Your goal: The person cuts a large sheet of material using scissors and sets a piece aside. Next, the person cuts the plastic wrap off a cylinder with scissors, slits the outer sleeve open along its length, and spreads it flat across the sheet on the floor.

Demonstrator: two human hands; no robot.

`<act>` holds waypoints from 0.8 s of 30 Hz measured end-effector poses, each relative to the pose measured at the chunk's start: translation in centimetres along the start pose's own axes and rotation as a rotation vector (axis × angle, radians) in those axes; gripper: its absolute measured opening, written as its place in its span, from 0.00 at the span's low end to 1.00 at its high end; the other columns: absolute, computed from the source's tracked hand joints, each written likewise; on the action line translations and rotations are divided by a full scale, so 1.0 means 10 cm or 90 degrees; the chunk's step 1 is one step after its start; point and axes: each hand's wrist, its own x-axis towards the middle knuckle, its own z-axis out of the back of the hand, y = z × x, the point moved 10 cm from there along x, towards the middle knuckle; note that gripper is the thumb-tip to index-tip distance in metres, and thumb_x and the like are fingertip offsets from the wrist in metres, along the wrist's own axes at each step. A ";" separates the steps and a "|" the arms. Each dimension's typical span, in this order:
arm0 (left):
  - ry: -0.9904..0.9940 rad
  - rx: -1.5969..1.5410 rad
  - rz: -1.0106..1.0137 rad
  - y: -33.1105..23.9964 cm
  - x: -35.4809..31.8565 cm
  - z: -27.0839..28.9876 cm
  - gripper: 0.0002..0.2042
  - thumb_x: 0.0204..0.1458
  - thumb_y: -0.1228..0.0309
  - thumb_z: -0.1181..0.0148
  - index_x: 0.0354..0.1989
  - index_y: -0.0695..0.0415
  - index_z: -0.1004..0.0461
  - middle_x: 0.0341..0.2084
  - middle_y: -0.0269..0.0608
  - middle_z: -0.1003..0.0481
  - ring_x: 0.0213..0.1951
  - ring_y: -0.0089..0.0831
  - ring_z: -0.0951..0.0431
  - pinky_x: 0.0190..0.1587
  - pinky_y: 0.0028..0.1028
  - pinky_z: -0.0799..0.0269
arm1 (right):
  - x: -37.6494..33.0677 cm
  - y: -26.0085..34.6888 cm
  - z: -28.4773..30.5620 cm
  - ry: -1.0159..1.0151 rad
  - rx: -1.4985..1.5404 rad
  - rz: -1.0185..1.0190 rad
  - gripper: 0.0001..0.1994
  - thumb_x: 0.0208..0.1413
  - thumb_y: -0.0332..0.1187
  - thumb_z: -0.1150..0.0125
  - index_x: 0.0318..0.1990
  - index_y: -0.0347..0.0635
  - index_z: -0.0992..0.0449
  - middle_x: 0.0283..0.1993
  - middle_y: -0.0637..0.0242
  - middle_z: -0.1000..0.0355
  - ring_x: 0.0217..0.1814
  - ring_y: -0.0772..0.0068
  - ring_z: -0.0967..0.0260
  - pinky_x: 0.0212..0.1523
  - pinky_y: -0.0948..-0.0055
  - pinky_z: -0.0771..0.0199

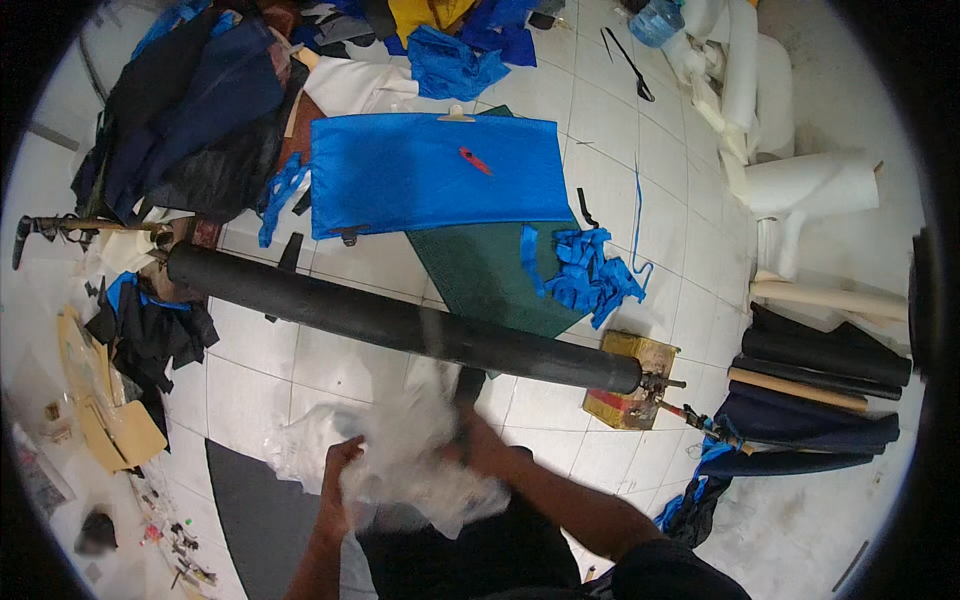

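Note:
A crumpled clear plastic sheet or bag (430, 485) spreads in front of me, its upper part smeared by motion. My left hand (343, 465) is closed on the left side of this plastic. At its right side is my right hand (482, 445), blurred, with the fingers partly hidden, so their grip cannot be made out. Just beyond both hands a long black roll (400, 325) lies slantwise on a pole. Farther off, a blue fabric panel (430, 170) lies flat with a small red tool (475, 161) on top and a clip (457, 114) at its far edge.
Dark green material (490, 285) lies partly under the blue panel, beside tangled blue strips (590, 270). A yellow tin (630, 350) stands near the roll's right end. Dark fabric (200, 130) is heaped at far left. White rolls (810, 185) and dark rolls (810, 415) line the right wall.

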 end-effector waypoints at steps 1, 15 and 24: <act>-0.015 0.018 0.023 0.05 0.06 -0.08 0.24 0.54 0.71 0.40 0.60 0.58 0.36 0.44 0.42 0.34 0.46 0.30 0.31 0.48 0.29 0.31 | -0.04 -0.17 0.70 -0.137 0.016 0.014 0.37 0.49 0.45 0.31 0.61 0.35 0.42 0.56 0.50 0.33 0.57 0.55 0.34 0.59 0.59 0.35; 0.163 0.420 0.222 1.18 0.87 -1.06 0.15 0.50 0.63 0.38 0.41 0.59 0.24 0.37 0.51 0.22 0.41 0.45 0.21 0.44 0.37 0.25 | -2.13 -0.79 6.43 -1.129 -0.465 0.168 0.31 0.52 0.45 0.31 0.50 0.25 0.36 0.45 0.48 0.34 0.50 0.52 0.33 0.55 0.64 0.35; 0.056 0.371 0.282 1.07 0.96 -1.11 0.18 0.52 0.61 0.38 0.46 0.60 0.25 0.37 0.45 0.21 0.42 0.38 0.21 0.47 0.33 0.26 | -0.87 -1.34 7.01 -0.872 -0.572 -0.235 0.36 0.45 0.51 0.29 0.55 0.35 0.35 0.54 0.45 0.32 0.55 0.43 0.31 0.52 0.54 0.30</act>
